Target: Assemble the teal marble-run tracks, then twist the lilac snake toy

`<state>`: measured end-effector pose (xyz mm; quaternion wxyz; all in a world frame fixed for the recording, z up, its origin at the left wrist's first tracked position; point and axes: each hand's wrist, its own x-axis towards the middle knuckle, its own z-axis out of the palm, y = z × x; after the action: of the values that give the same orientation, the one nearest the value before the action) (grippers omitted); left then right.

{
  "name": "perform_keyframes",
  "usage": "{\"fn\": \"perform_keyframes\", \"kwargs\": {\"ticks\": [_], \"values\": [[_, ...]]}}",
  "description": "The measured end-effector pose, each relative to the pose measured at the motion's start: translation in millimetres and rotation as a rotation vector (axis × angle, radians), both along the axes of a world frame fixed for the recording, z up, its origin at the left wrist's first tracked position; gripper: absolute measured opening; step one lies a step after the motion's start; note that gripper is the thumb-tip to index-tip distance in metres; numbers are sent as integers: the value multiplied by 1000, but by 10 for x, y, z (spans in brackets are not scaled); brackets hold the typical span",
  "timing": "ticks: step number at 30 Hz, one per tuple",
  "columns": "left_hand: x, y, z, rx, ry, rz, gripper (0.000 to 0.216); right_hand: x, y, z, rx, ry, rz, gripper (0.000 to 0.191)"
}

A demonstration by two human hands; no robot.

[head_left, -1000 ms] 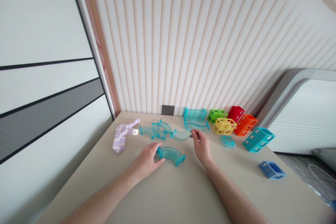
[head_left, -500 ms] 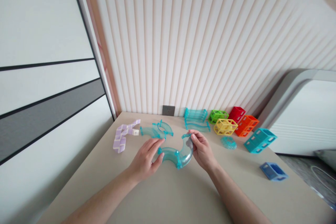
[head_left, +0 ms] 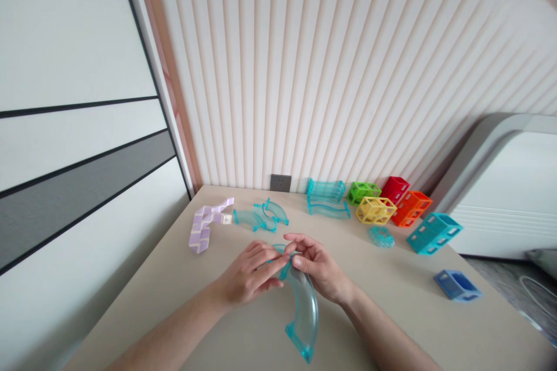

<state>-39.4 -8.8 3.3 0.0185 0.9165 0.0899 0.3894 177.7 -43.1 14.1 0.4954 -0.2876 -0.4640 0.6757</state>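
Two translucent teal curved track pieces meet between my hands. The nearer curved track piece (head_left: 306,308) hangs toward me, its flanged end low and above the table. Most of the other curved track piece (head_left: 278,248) is covered by my fingers. My left hand (head_left: 256,271) is closed around that covered piece, fingertips by the joint. My right hand (head_left: 321,269) pinches the top end of the nearer piece at the same joint, its index finger stretched over it. Whether the two ends are locked together I cannot tell.
On the table (head_left: 243,336), several teal curved tracks (head_left: 256,218) and a purple-white tile strip (head_left: 201,231) lie at back left. Wavy teal tracks (head_left: 328,200), a yellow frame block (head_left: 376,210), a teal ring (head_left: 381,236), a turquoise block (head_left: 435,233) and a blue block (head_left: 458,286) are rightward.
My right hand has moved left and down to the joint beside my left hand. The nearer curved track has swung from pointing away to pointing toward me.
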Motion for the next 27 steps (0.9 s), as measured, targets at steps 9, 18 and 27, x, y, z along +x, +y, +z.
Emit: {"fn": "perform_keyframes", "kwargs": {"ticks": [9,18,27], "values": [[-18,15,-81,-102,49,-29,60,-68,-39,15,-4,29,63,57],[-53,21,-38,-196,-70,109,49,-1,-12,57,129,-249,-158,35],[-102,164,-126,-272,-81,434,34,311,45,11,552,-669,-520,42]]}}
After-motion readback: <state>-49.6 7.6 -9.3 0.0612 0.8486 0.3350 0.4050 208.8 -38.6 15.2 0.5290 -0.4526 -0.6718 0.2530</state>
